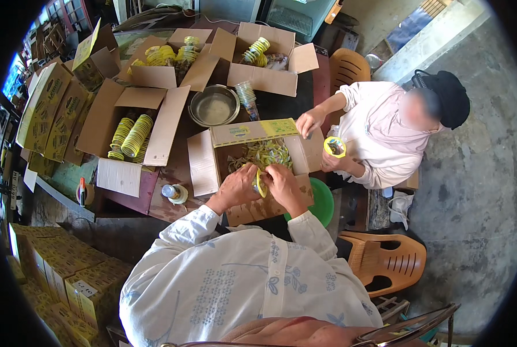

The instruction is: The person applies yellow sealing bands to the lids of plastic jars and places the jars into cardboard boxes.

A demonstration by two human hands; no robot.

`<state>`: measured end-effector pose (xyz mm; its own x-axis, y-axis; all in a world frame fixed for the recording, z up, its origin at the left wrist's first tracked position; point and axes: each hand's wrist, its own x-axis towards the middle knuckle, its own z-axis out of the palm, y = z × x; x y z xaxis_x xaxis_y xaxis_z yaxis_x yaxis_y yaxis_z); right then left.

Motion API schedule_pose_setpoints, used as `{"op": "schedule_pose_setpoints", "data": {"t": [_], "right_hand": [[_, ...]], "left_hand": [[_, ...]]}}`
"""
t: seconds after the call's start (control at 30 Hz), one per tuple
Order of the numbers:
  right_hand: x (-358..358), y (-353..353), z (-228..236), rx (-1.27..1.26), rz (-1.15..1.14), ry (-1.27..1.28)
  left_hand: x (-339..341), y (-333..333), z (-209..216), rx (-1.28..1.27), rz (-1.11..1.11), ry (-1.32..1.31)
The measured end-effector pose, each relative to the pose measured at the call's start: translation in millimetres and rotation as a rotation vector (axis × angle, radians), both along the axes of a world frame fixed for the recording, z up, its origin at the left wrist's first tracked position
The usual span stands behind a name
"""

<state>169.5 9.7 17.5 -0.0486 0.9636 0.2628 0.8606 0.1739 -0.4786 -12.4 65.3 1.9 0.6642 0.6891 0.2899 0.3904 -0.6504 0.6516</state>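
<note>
Over the near side of an open cardboard box (203,165), I hold a small cup with a yellow rim (262,184). My left hand (239,186) is closed around the cup's body. On its other side, my right hand (283,188) has its fingers closed at the yellow rim. The cup is tilted, and my fingers hide most of it. Inside the box lies a loose heap of small yellow, green and white wrapped pieces (267,153). Left of the box, a small jar (174,194) stands on the table.
Across the box sits a co-worker (380,130) holding a yellow-rimmed cup (335,147). More open boxes (172,124) hold stacked yellow cups. A metal bowl (214,106) and stacked clear cups (247,98) stand behind. A green basin (323,202) and orange chair (386,260) are at right.
</note>
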Motion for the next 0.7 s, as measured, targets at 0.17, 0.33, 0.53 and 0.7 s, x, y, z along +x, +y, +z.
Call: {"op": "schedule_pose_setpoints", "data": {"t": [0.17, 0.33, 0.53, 0.7], "right_hand": [[-3.4, 7.5, 14.7, 0.011, 0.14, -0.042], [2.9, 11.6, 5.6, -0.014, 0.192, 0.06], [14.5, 13.9, -19.0, -0.046, -0.012, 0.481], [90.3, 15.3, -41.7, -0.234, -0.387, 0.723]], "left_hand": [[-7.5, 6.0, -14.9, -0.328, -0.097, -0.013], [-14.8, 10.2, -13.0, -0.238, -0.183, -0.074], [-18.3, -10.0, 3.7, -0.145, -0.019, -0.094], [-37.5, -13.8, 16.8, -0.117, 0.247, -0.125]]}}
